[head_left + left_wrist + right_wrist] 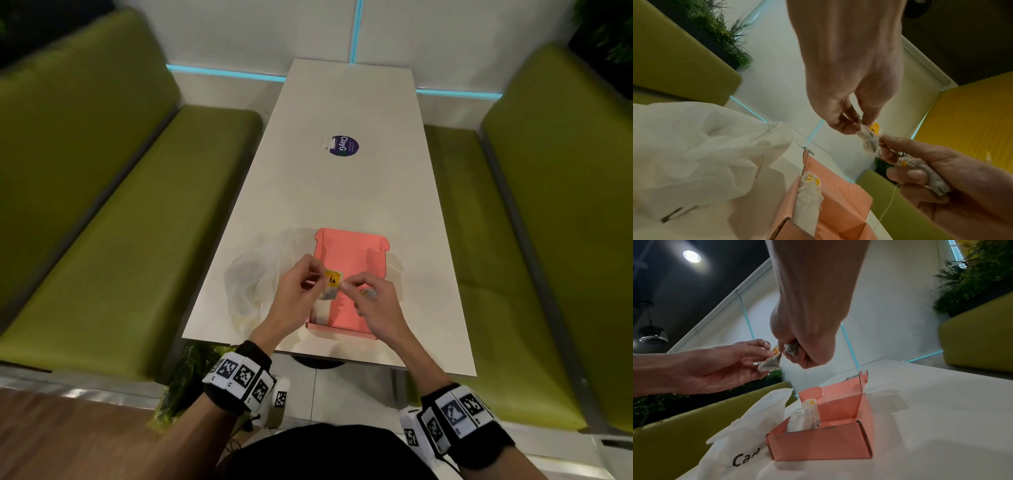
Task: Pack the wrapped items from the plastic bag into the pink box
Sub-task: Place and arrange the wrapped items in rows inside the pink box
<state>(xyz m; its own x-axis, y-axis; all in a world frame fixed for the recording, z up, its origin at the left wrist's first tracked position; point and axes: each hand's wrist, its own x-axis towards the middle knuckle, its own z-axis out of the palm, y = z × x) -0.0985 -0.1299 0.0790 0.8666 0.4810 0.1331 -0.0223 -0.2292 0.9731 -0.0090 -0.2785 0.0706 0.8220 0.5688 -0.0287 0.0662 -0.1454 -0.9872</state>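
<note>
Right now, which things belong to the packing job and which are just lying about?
Job: pink box; plastic bag; wrapped item pinched by left hand; second item in right hand; packed items.
Lying about: round sticker; green benches.

1. On the white table (pixel 308 178), well beyond my hands, a round purple sticker (pixel 344 145) reads "ClayG"; the letters after that are cut off or too blurred to make out.
2. The yellow tag (pixel 333 279) on the wrapped item pinched in my left hand (pixel 297 287) shows black letters "EA"; the rest is hidden by my fingers.
3. The white plastic bag (pixel 740 443) beside the pink box (pixel 818 444) carries black lettering starting "Ca"; the next letter is half folded away.
</note>
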